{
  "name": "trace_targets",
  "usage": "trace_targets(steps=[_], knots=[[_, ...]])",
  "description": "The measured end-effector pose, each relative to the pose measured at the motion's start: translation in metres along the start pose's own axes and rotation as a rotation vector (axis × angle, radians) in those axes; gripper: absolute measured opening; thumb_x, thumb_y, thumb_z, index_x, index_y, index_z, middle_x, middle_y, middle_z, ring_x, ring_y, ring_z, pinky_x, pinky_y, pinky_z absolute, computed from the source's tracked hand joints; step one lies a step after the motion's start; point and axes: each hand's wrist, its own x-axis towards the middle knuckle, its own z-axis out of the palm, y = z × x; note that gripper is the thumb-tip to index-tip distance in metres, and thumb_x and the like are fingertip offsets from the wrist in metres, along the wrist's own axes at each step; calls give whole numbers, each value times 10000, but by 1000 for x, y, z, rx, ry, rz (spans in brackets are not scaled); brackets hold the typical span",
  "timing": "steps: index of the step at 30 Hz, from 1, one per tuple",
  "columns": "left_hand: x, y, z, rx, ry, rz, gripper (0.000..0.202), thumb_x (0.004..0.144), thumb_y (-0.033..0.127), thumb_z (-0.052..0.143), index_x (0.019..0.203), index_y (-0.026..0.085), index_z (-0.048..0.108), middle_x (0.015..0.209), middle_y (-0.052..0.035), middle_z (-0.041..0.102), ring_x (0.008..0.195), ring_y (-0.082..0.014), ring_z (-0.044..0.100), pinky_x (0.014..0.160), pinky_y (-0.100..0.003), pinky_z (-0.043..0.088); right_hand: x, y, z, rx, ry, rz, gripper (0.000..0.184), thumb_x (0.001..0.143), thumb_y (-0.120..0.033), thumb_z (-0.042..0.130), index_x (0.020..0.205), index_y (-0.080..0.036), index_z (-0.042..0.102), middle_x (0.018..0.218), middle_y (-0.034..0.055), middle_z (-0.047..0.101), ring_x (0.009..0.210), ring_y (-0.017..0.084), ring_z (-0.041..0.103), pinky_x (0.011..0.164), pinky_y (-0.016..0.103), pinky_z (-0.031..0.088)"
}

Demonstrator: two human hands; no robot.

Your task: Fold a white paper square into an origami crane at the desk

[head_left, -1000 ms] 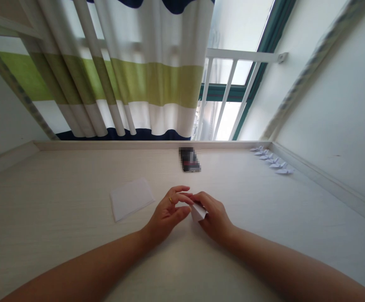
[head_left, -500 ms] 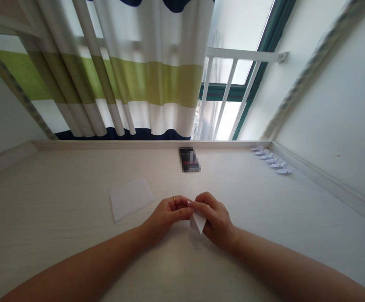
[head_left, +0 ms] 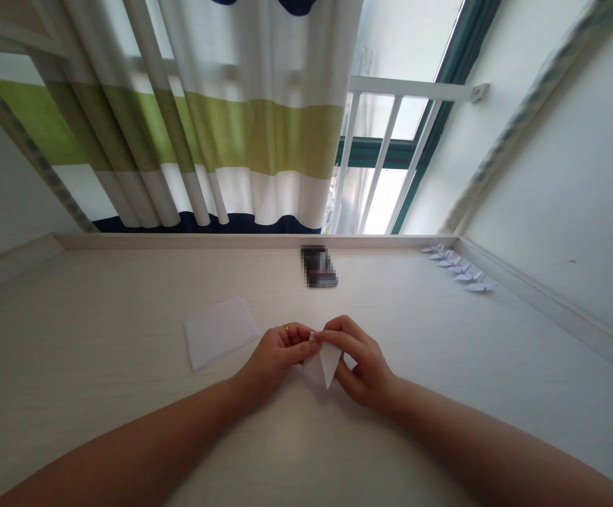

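Note:
Between my two hands is a small piece of folded white paper [head_left: 329, 362], its pointed end hanging down toward me. My left hand [head_left: 283, 346], with a ring on one finger, pinches the paper's upper left edge between thumb and fingers. Closed on its right side is my right hand [head_left: 365, 362], index finger over the top and thumb lower down by the edge. The fingertips of both hands nearly meet at the top and cover part of the folds. Left of my hands, white paper sheets [head_left: 220, 332] lie flat on the pale tabletop [head_left: 127, 422].
A dark, pixelated object [head_left: 319, 267] lies near the raised back edge [head_left: 222, 242]. Several small folded white paper figures [head_left: 464, 271] stand in a row at the back right corner. Behind are a striped curtain [head_left: 264, 134] and a white railing [head_left: 412, 87]; walls flank both sides.
The folded paper has turned and opened out a little, showing more of its left flap. Both hands have shifted slightly up and left, and my right fingers have spread along its edge.

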Motion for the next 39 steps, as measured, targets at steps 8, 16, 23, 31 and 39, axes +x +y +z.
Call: trace_targets(steps=[8,16,23,31,39], knots=[[-2,2,1,141,106,100,174,599,236,688,716,125,621,599,15,610,539,-75,512,544,-193,382,4,5,-3,347,43,423,243,798,-265,421,1015,-193,503,893,44,536,829,155,510,735,290,412],[-2,1,2,236,164,150,168,601,265,678,687,131,623,562,19,600,526,-84,519,537,-200,407,8,5,4,251,17,663,177,724,-318,541,660,-153,548,630,-4,516,609,109,459,543,220,369],[-2,0,2,265,179,157,154,603,252,671,695,132,638,567,12,616,526,-89,520,532,-200,409,10,2,3,374,35,695,195,701,-325,561,621,-147,554,588,-13,507,569,93,436,523,207,353],[-3,2,0,332,201,136,146,615,258,659,695,136,670,596,-6,644,548,-108,526,551,-217,404,10,3,1,341,10,706,190,722,-293,535,611,-144,575,574,-11,507,566,97,438,524,209,354],[-3,1,0,285,155,107,192,642,300,635,709,122,652,594,-7,616,543,-98,503,553,-219,387,10,0,1,88,24,583,175,740,-246,514,621,-144,592,617,12,559,595,113,493,568,229,380]])
